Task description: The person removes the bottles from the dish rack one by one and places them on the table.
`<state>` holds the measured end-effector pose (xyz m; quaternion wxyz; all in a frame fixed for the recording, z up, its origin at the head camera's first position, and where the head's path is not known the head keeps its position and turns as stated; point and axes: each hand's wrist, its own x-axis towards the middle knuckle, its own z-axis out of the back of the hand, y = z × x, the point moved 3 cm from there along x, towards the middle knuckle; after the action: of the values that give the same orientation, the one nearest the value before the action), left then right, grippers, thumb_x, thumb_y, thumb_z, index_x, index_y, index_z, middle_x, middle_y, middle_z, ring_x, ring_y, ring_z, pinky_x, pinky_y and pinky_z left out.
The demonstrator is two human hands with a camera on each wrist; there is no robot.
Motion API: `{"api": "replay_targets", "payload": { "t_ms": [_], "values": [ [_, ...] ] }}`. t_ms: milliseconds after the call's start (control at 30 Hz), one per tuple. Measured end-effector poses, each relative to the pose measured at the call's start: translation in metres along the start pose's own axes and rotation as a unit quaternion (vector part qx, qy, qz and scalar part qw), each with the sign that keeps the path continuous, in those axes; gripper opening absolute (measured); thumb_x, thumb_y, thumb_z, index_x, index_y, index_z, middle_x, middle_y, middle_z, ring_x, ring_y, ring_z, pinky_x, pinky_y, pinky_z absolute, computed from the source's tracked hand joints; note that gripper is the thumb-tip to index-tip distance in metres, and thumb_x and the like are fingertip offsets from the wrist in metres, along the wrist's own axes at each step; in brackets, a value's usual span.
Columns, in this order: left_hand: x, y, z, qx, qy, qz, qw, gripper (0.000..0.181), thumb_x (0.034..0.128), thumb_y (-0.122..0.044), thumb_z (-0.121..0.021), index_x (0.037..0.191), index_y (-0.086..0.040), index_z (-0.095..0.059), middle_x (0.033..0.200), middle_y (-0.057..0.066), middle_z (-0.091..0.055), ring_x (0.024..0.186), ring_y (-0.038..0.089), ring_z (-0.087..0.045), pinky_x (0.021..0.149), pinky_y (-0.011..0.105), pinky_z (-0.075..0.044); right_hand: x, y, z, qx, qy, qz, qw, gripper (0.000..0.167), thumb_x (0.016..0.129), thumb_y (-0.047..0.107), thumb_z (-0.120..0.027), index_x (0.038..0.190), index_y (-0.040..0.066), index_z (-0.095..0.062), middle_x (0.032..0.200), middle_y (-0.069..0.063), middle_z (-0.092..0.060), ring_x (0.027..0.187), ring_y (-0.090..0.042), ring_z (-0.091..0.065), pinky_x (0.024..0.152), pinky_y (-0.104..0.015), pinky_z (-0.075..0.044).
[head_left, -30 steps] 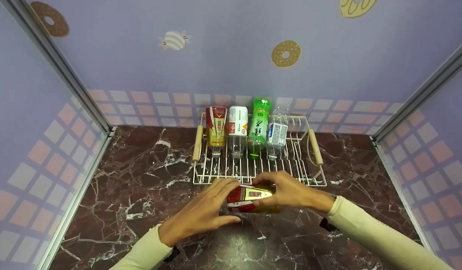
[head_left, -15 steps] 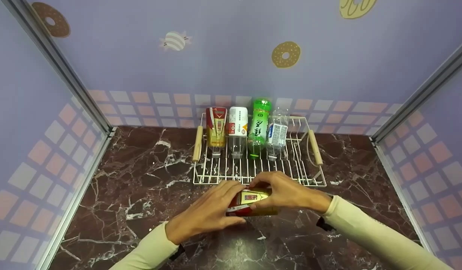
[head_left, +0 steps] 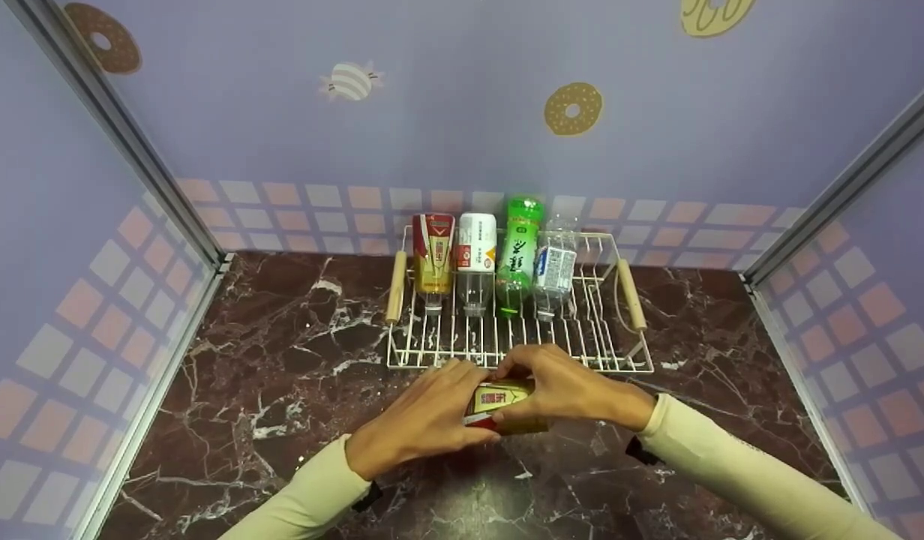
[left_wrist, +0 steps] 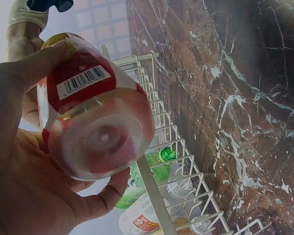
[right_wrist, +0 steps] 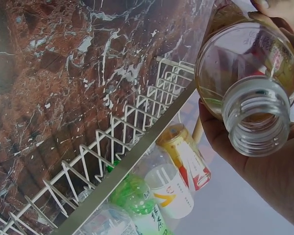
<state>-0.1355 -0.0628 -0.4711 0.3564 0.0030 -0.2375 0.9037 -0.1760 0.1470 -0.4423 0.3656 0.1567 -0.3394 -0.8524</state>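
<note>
A red and gold bottle (head_left: 499, 405) lies sideways between both hands, just in front of the white wire rack (head_left: 447, 358). My left hand (head_left: 424, 412) curls round its base end; the left wrist view shows thumb and fingers about the red bottle (left_wrist: 98, 117). My right hand (head_left: 574, 386) grips the gold part near the neck. In the right wrist view the bottle's uncapped mouth (right_wrist: 257, 117) faces the camera.
On the rack lie a red and gold bottle (head_left: 433, 255), a white-labelled bottle (head_left: 476, 244), a green bottle (head_left: 520, 240) and a clear bottle (head_left: 554, 270). Wooden handles (head_left: 631, 294) flank the rack on the dark marbled table (head_left: 297, 390). Patterned walls stand around.
My left hand has moved right along the bottle and closed round its base end. The bottle has shifted slightly nearer the person, with the right hand still gripping it.
</note>
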Motion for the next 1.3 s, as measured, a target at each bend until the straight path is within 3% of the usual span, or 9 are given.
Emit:
{"api": "replay_targets", "payload": {
  "t_ms": [233,367,600,767,1100,1300],
  "values": [
    [0.002,0.001,-0.002,0.005,-0.005,-0.003,1.0,0.067,0.0894,-0.046,-0.092,0.139,-0.01,-0.064,0.117,0.002,-0.068,0.101,0.015,-0.059,0.086,0.031,-0.058,0.001,-0.001,-0.001,-0.003,0.006,0.009,0.9999,0.053,0.087,0.035,-0.094,0.124,0.004,-0.073,0.113,-0.006,-0.077,0.091,-0.012,-0.071,0.079,-0.027,-0.064],
    [0.001,0.004,-0.001,-0.003,0.0,0.015,0.9999,0.064,0.0914,-0.045,-0.089,0.139,-0.009,-0.065,0.119,0.003,-0.069,0.103,0.017,-0.06,0.09,0.035,-0.059,0.001,-0.001,0.0,-0.001,0.005,0.023,0.9997,0.053,0.09,0.035,-0.092,0.128,0.004,-0.073,0.116,-0.006,-0.077,0.095,-0.014,-0.071,0.083,-0.029,-0.064],
    [-0.006,0.013,0.002,-0.033,-0.011,0.048,0.9983,0.067,0.0907,-0.039,-0.09,0.143,-0.006,-0.064,0.133,0.008,-0.07,0.118,0.023,-0.064,0.109,0.05,-0.057,-0.005,-0.005,0.008,0.013,-0.018,0.013,0.9997,0.062,0.093,0.043,-0.087,0.136,0.002,-0.07,0.13,-0.011,-0.076,0.115,-0.025,-0.072,0.104,-0.05,-0.062],
    [-0.01,0.019,0.005,-0.05,-0.03,0.054,0.9969,0.065,0.0891,-0.035,-0.092,0.14,-0.005,-0.064,0.129,0.009,-0.071,0.114,0.024,-0.066,0.102,0.046,-0.061,-0.009,-0.009,0.013,0.021,-0.034,0.005,0.9992,0.065,0.092,0.042,-0.088,0.14,0.002,-0.069,0.138,-0.013,-0.074,0.126,-0.031,-0.07,0.111,-0.06,-0.057],
    [-0.016,0.031,0.011,-0.07,-0.059,0.079,0.9927,0.064,0.0861,-0.029,-0.094,0.136,-0.003,-0.063,0.125,0.01,-0.069,0.11,0.024,-0.065,0.095,0.043,-0.063,-0.015,-0.016,0.019,0.021,-0.058,0.005,0.998,0.067,0.093,0.04,-0.088,0.143,0.001,-0.066,0.143,-0.015,-0.071,0.133,-0.036,-0.067,0.116,-0.062,-0.052],
    [-0.021,0.038,0.018,-0.075,-0.091,0.091,0.9889,0.068,0.0822,-0.024,-0.095,0.137,0.0,-0.062,0.128,0.014,-0.068,0.111,0.028,-0.065,0.098,0.047,-0.062,-0.019,-0.021,0.025,0.032,-0.073,-0.001,0.9968,0.067,0.093,0.036,-0.089,0.145,0.0,-0.065,0.144,-0.016,-0.071,0.134,-0.037,-0.066,0.117,-0.064,-0.051]
  ]
}}
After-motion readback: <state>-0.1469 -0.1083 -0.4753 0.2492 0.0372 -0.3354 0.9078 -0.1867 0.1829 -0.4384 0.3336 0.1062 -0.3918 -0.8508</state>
